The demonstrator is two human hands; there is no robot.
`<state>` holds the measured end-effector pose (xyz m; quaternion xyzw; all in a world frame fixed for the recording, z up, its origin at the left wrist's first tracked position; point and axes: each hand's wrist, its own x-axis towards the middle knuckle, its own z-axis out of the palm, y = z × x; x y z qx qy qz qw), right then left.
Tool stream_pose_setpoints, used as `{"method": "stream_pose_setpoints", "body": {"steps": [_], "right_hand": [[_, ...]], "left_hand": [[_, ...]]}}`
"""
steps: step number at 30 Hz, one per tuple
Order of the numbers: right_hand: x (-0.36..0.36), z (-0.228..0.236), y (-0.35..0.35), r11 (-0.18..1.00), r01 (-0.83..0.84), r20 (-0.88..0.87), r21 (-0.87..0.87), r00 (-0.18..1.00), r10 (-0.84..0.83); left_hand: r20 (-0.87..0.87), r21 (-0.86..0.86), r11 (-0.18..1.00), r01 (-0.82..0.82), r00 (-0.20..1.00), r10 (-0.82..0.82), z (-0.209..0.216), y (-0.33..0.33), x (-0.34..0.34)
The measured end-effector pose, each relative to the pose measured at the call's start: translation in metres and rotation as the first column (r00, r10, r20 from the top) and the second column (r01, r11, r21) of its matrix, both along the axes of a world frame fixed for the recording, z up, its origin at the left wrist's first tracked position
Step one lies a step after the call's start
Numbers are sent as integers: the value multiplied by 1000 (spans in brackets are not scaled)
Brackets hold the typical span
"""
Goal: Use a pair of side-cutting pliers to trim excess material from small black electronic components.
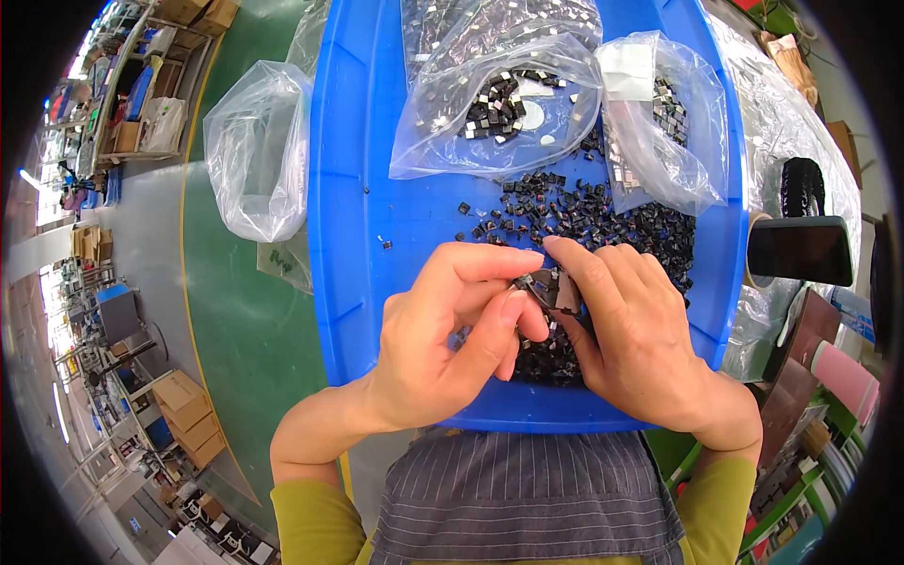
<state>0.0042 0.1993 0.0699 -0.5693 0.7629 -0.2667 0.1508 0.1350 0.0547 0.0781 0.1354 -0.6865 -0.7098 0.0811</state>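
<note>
Small dark part [556, 287] pinched between left hand [452, 330] and right hand [640, 330] grips.

A factory floor or assembly workshop, by the look of it; a green painted floor [245, 311] with a yellow boundary line [193, 188] runs beside the bench; shelving [141, 85] stacked with cardboard boxes [188, 414] lines the far side; a blue tray [358, 188] holds heaps of small black parts [603, 212] and clear plastic bags [259, 151]; the distant machinery is too distorted to name.

Small dark part [556, 290] half behind fingers [584, 268]
</note>
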Motion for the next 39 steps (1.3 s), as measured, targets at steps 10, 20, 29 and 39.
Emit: {"method": "stream_pose_setpoints", "body": {"steps": [10,20,29,39], "right_hand": [[2,-2,3,1000,10,-3,11,1000,-10],[6,-4,4,1000,-1,286,-7,958,3],[1,-2,2,1000,-6,367,-8,930,9],[1,0,1,1000,20,-13,-14,1000,-20]], "left_hand": [[-34,-46,999,-12,999,10,-2,2,0],[22,-17,1000,-6,1000,7,2,-1,-2],[26,108,994,-17,1000,14,2,-3,-3],[50,28,999,-27,998,26,4,0,-3]]}}
